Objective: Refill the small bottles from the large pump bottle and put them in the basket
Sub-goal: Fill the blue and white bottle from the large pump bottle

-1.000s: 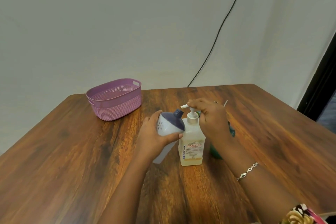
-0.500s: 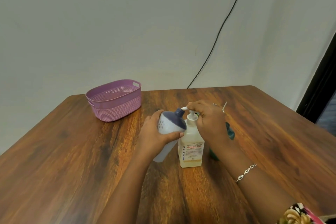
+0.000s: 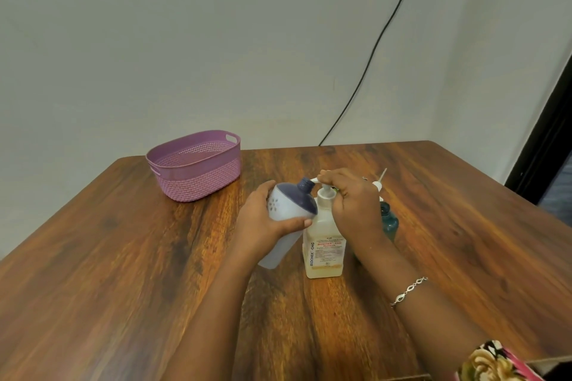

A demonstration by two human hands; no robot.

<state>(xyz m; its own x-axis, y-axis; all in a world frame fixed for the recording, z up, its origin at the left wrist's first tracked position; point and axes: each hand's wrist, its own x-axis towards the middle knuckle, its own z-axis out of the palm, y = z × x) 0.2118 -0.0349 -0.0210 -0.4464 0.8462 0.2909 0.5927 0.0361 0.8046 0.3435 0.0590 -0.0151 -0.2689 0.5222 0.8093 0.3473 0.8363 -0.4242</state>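
Note:
A large pump bottle (image 3: 325, 249) with pale yellow liquid and a printed label stands mid-table. My right hand (image 3: 353, 204) rests on top of its pump head, fingers curled over it. My left hand (image 3: 263, 226) grips a small white bottle (image 3: 284, 210) with a dark blue shoulder, tilted so its open neck meets the pump's nozzle. A teal bottle (image 3: 389, 221) stands behind my right wrist, mostly hidden. The purple basket (image 3: 198, 182) sits at the far left of the table and looks empty.
A white cap with a thin tube (image 3: 379, 181) pokes up behind my right hand. The wooden table (image 3: 123, 272) ends at a wall behind, where a black cable (image 3: 371, 49) hangs. A dark doorway lies to the right.
The white bottle's neck has stayed at the nozzle while my right hand keeps working the pump head; the view has shifted slightly. The basket is unmoved.

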